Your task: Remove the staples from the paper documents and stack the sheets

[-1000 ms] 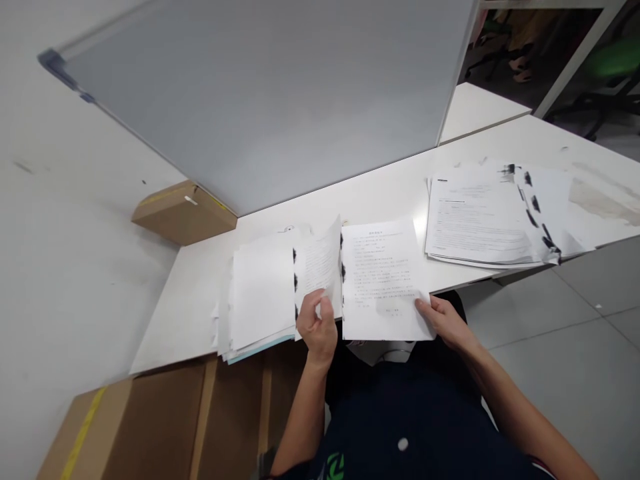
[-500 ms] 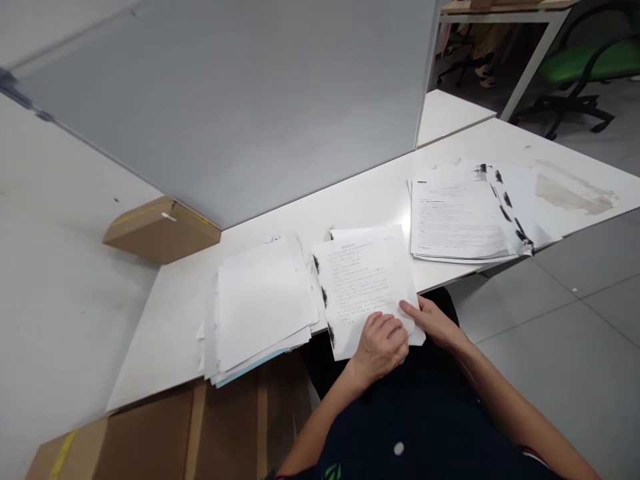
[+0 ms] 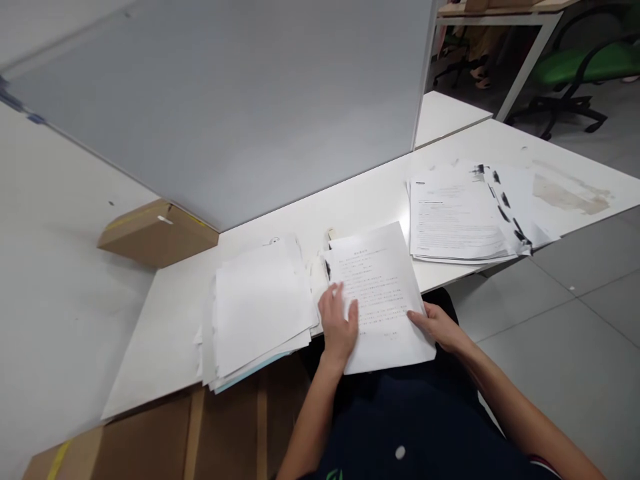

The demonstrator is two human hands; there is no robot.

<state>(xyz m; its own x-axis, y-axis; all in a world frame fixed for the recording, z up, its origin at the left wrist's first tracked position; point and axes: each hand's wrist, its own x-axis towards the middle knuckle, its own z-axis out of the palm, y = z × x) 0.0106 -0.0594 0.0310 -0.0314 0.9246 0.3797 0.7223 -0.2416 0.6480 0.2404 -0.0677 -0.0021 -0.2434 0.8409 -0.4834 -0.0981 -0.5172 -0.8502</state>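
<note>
A printed sheet of paper (image 3: 380,293) lies tilted over the table's front edge, its lower part reaching over my lap. My right hand (image 3: 436,325) pinches its right edge, thumb on top and fingers underneath. At the sheet's left edge is my left hand (image 3: 339,327), fingers spread and touching the paper near its black-marked side; a little of that dark mark (image 3: 328,269) shows above the fingertips. Other paper edges peek out behind the sheet. Just left of that hand rests a thick stack of blank-faced papers (image 3: 263,307), with a light blue sheet (image 3: 253,370) near its bottom.
A second stack of printed papers (image 3: 455,220) with black smudges lies on the right of the white table (image 3: 150,340). A grey board (image 3: 260,113) stands behind. A cardboard box (image 3: 160,233) is at the left; larger boxes (image 3: 145,433) sit below. A green chair (image 3: 585,63) stands beyond.
My left hand has moved from the sheet's lower right to its left edge, and its fingers have spread. The top sheet has shifted a little right and down. My right hand still grips the right edge.
</note>
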